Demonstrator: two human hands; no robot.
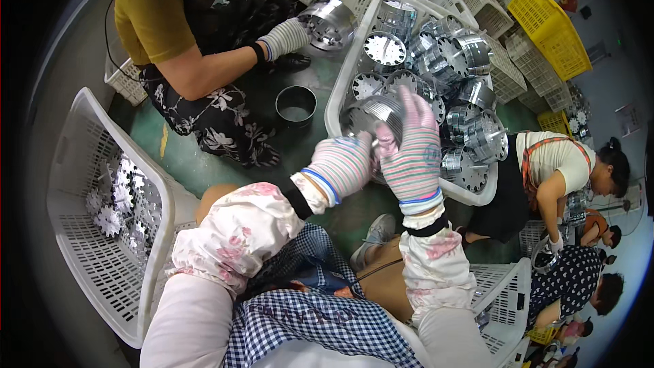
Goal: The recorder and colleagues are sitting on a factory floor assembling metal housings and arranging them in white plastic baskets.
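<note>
A silver metal drum (pixel 371 119) with ridged sides is between my hands, at the near edge of a white crate. My left hand (pixel 340 167), in a striped knit glove, is closed at the drum's near side; its fingertips are partly hidden. My right hand (pixel 417 150), in a matching glove, lies against the drum's right side with fingers stretched out and thumb apart, slightly blurred. Behind them the white crate (pixel 332 105) holds several similar silver drums (pixel 385 49), some with toothed end plates and thin shafts.
A co-worker (pixel 204 48) at the far left handles another metal drum (pixel 332 24). An open metal cylinder (pixel 296 104) stands on the green floor. At left, a white basket (pixel 167 197) holds toothed metal plates (pixel 122 197). Yellow crates (pixel 548 24) and other workers (pixel 555 163) are to the right.
</note>
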